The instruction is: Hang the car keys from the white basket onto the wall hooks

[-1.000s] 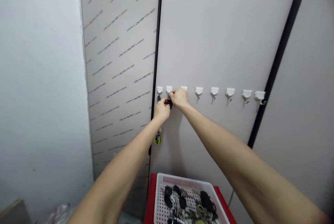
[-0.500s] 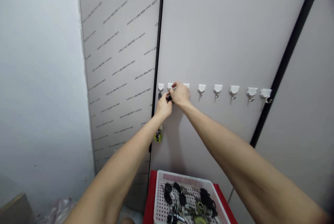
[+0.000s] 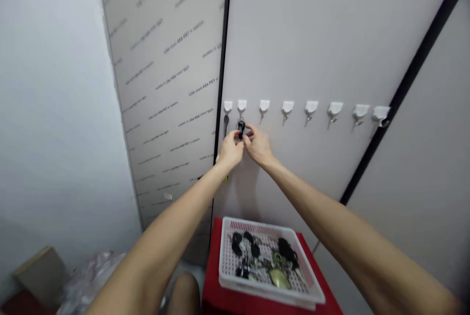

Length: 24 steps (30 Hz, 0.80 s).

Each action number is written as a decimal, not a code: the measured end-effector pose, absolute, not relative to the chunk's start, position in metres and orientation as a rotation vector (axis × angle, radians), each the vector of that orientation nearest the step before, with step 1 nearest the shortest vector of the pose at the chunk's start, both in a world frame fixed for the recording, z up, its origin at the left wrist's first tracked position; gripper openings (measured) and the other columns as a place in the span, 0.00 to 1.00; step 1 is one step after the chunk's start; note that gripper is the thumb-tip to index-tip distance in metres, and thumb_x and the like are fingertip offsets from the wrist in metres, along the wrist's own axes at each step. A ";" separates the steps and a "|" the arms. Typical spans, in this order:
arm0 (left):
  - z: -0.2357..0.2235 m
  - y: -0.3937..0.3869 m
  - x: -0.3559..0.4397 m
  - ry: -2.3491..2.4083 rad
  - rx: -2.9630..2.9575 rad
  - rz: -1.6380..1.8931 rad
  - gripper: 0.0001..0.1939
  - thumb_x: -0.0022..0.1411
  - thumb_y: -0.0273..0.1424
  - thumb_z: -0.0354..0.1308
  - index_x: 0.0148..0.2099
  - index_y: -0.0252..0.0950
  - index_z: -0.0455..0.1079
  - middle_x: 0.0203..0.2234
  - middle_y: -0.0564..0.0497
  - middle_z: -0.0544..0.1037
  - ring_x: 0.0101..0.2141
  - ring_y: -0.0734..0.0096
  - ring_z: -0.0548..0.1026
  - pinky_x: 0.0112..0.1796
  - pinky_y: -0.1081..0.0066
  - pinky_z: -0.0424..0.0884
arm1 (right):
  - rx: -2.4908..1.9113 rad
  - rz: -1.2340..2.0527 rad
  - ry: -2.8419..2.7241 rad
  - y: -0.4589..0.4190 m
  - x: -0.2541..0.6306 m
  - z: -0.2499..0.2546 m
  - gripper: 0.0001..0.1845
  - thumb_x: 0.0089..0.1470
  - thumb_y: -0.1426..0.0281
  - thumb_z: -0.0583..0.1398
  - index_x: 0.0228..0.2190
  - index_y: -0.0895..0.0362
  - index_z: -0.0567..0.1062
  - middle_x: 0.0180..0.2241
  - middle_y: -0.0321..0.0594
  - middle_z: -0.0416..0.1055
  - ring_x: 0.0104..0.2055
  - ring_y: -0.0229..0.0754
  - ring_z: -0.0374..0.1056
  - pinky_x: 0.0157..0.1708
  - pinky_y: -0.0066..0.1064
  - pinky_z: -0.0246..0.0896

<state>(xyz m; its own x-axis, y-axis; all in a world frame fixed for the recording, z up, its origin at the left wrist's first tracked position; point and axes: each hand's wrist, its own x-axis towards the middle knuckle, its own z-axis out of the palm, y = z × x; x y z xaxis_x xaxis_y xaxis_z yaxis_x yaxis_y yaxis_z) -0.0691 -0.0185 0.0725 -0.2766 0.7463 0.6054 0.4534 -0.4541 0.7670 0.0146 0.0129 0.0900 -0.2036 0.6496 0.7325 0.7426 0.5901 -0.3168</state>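
Head view: nearest, a white basket (image 3: pixel 273 294) of mixed keys (image 3: pixel 256 250) sits on a red worktop (image 3: pixel 216 239). Beyond it, the left hand (image 3: pixel 231 150) pinches the black keys (image 3: pixel 241 128) narrowly at their lower left. The right hand (image 3: pixel 259 144) has its thumb and forefinger slightly parted at their right edge; whether it grips, I cannot tell. The black keys, long axis upright and lower end pointing down, are just below the second hook (image 3: pixel 242 106) from the left on the far door (image 3: pixel 312 26).
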 end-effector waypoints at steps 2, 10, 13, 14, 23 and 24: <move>0.046 -0.027 -0.064 1.470 1.796 1.728 0.17 0.45 0.22 0.47 0.41 0.33 0.60 0.36 0.47 0.68 0.31 0.76 0.67 0.35 0.73 0.62 | -1.143 -0.058 -1.990 0.006 0.030 0.059 0.18 0.43 0.71 0.48 0.39 0.59 0.64 0.32 0.40 0.67 0.31 0.36 0.62 0.32 0.26 0.54; -0.092 -0.065 -0.043 1.670 2.182 0.767 0.12 0.45 0.24 0.47 0.36 0.34 0.64 0.31 0.49 0.69 0.33 0.71 0.66 0.36 0.71 0.61 | -1.403 0.383 -2.376 -0.030 0.096 -0.085 0.13 0.42 0.72 0.48 0.29 0.59 0.70 0.29 0.41 0.69 0.30 0.37 0.63 0.31 0.25 0.54; -0.114 -0.071 -0.043 1.752 2.264 0.593 0.14 0.45 0.24 0.47 0.37 0.36 0.63 0.37 0.50 0.65 0.35 0.72 0.66 0.36 0.73 0.61 | -1.354 0.376 -2.375 -0.042 0.104 -0.114 0.14 0.41 0.73 0.49 0.32 0.60 0.69 0.31 0.43 0.67 0.32 0.37 0.62 0.33 0.25 0.53; -0.118 -0.073 -0.043 1.771 2.295 0.564 0.14 0.45 0.24 0.46 0.38 0.37 0.62 0.39 0.50 0.64 0.35 0.72 0.65 0.35 0.74 0.61 | -1.336 0.347 -2.365 -0.045 0.105 -0.119 0.14 0.41 0.72 0.49 0.33 0.60 0.68 0.32 0.43 0.66 0.33 0.38 0.61 0.34 0.26 0.53; -0.128 -0.072 -0.036 1.866 2.534 0.247 0.12 0.49 0.25 0.42 0.35 0.34 0.64 0.31 0.45 0.68 0.34 0.65 0.66 0.34 0.68 0.61 | -1.265 0.385 -2.501 -0.054 0.113 -0.131 0.19 0.39 0.72 0.50 0.37 0.58 0.66 0.34 0.43 0.66 0.36 0.40 0.59 0.37 0.27 0.49; -0.129 -0.071 -0.035 1.872 2.531 0.212 0.12 0.49 0.26 0.42 0.34 0.34 0.64 0.31 0.44 0.68 0.34 0.65 0.66 0.34 0.68 0.61 | -1.263 0.399 -2.518 -0.054 0.114 -0.131 0.18 0.39 0.72 0.50 0.36 0.58 0.66 0.32 0.42 0.66 0.34 0.39 0.60 0.35 0.27 0.50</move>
